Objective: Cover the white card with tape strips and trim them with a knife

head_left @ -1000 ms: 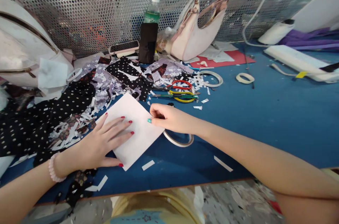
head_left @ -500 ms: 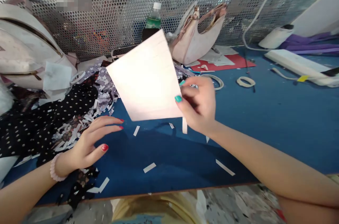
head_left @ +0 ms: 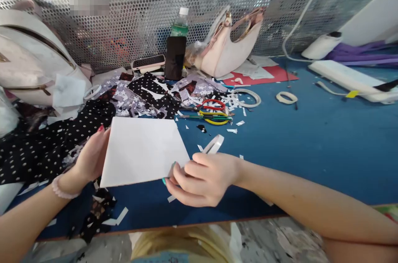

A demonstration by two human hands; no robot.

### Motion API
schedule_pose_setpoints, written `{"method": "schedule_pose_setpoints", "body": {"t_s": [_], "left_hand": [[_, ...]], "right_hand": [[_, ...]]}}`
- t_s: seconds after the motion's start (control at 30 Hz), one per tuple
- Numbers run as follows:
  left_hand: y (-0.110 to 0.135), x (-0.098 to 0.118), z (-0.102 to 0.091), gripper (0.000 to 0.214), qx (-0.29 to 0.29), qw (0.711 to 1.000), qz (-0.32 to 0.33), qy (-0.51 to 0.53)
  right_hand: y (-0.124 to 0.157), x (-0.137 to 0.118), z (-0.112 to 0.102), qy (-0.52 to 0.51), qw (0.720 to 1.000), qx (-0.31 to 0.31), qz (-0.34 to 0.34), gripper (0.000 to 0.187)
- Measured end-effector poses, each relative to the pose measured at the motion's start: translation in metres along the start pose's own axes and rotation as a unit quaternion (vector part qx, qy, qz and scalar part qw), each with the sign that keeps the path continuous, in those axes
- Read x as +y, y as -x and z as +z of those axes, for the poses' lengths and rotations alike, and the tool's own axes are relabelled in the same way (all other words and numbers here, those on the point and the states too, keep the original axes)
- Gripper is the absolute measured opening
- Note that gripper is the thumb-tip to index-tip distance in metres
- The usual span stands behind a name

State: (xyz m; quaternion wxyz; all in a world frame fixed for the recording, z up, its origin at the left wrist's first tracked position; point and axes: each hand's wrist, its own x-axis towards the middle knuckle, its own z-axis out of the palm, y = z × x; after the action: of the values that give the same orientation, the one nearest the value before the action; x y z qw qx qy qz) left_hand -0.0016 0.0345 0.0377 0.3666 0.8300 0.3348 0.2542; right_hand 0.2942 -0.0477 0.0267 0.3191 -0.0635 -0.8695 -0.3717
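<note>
A white, stiff-looking four-sided card (head_left: 143, 151) is tilted above the blue table between my two hands. Its lower right corner is pinched between the thumb and fingers of my right hand (head_left: 202, 178). Along the left edge, my left hand (head_left: 93, 153) grips it, its fingers partly hidden behind. A pale curled strip (head_left: 214, 143) sticks up just behind my right knuckles; whether the hand holds it too, I cannot tell. Beyond the card lie red-handled scissors (head_left: 214, 104) and yellow-handled scissors (head_left: 216, 121), among small white scraps.
Black dotted fabric (head_left: 83, 126) and offcuts cover the left side. At the back stand a backpack (head_left: 34, 55), a dark phone (head_left: 175, 57), a bottle (head_left: 180, 26) and a handbag (head_left: 224, 53). Tape rolls (head_left: 286, 97) and a white power strip (head_left: 351, 80) lie to the right.
The card has come down and tipped flatter in my right hand. My left hand has moved up to its left edge and closed on it. The scissors and phone are now uncovered.
</note>
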Motion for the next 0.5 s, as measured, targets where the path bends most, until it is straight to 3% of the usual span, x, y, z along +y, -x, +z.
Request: {"method": "schedule_pose_setpoints", "body": {"t_s": [0.1, 0.23, 0.37, 0.5], "left_hand": [[0.003, -0.015, 0.004, 0.051, 0.012, 0.992, -0.055, 0.111], [0.006, -0.023, 0.007, 0.045, 0.091, 0.972, -0.097, 0.192], [0.005, -0.017, 0.007, 0.053, 0.158, 0.959, -0.112, 0.206], [0.005, -0.025, 0.007, 0.056, 0.174, 0.966, -0.113, 0.152]], "right_hand": [[-0.001, -0.003, -0.002, 0.010, 0.999, -0.008, 0.034, 0.010], [-0.001, -0.003, -0.003, 0.018, 0.994, -0.034, 0.104, 0.017], [-0.001, -0.002, 0.001, -0.006, 0.973, -0.069, 0.218, 0.021], [0.004, -0.004, 0.008, -0.110, 0.928, -0.142, 0.328, 0.035]]}}
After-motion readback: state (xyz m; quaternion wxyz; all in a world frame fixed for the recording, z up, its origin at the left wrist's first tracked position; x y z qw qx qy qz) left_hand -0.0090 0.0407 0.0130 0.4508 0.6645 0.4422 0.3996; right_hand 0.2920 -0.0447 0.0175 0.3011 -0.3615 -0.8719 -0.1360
